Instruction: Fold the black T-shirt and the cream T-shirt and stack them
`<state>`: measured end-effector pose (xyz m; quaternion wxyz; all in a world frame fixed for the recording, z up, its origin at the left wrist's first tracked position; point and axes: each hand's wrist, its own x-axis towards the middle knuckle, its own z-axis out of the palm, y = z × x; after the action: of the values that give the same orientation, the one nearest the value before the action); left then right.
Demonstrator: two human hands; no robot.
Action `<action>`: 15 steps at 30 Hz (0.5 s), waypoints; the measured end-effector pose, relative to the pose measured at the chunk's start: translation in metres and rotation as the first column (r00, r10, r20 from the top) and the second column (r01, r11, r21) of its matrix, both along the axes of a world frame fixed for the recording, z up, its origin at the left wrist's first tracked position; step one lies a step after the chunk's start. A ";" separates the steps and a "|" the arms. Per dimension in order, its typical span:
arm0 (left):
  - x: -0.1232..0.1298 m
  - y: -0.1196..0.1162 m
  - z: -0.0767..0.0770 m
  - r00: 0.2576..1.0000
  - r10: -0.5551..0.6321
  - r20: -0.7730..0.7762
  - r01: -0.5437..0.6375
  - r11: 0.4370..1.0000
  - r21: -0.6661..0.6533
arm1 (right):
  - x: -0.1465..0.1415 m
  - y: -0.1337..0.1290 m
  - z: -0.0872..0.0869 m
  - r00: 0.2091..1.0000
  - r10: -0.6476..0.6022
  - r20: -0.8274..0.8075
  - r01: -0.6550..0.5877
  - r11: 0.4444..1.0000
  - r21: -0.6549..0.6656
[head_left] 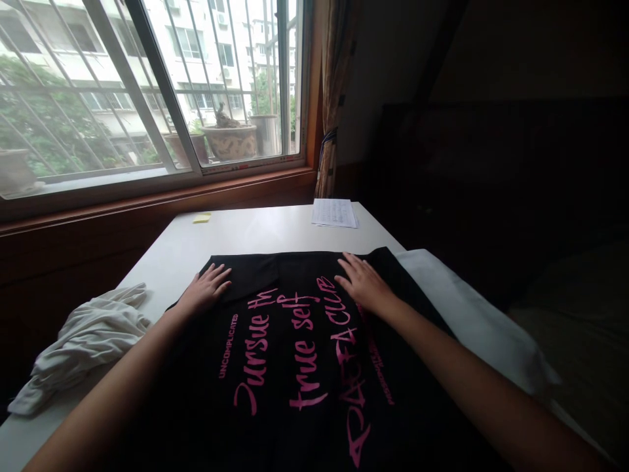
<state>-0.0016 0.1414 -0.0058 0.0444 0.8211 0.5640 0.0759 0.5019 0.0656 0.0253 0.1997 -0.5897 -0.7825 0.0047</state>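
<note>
A black cloth garment with pink lettering (289, 419) is spread across the near part of the white table, its lettering running sideways. My left hand (209, 286) lies flat near its far left edge, fingers stretched out. Over on the far right part, my right hand (363, 282) rests on the fabric with fingers spread, touching the end of the lettering. Neither hand grips the cloth. The near end of the garment runs out of view at the bottom and is dark.
A crumpled pale cloth (91, 341) lies on the left side of the white table (255, 226). Whitish fabric (457, 301) hangs at the right edge. Papers (335, 213) and a yellow sticky note (202, 217) lie at the far end, before a barred window (196, 78) and a curtain (330, 98).
</note>
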 end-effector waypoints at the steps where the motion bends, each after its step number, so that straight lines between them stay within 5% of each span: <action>1: -0.003 -0.004 -0.003 1.000 0.019 -0.009 -0.019 0.999 -0.026 | -0.014 -0.017 -0.004 0.998 0.066 0.014 -0.066 0.998 -0.026; 4: -0.007 -0.013 -0.005 0.998 0.064 -0.002 -0.064 0.998 -0.028 | -0.044 -0.063 -0.017 0.983 0.179 0.044 -0.172 0.977 -0.123; 9: -0.004 -0.041 0.008 0.988 0.144 0.049 -0.144 0.990 -0.002 | -0.057 -0.109 -0.023 0.990 0.134 0.045 -0.122 0.973 -0.198; 15: -0.025 -0.143 0.022 0.991 0.040 0.124 -0.052 0.995 0.089 | -0.030 -0.169 -0.006 0.991 0.134 -0.026 -0.135 0.990 -0.050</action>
<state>-0.0263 -0.0021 0.0158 0.0392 0.8028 0.5749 0.1529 0.4717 -0.1036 0.0197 0.1923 -0.5404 -0.8179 0.0451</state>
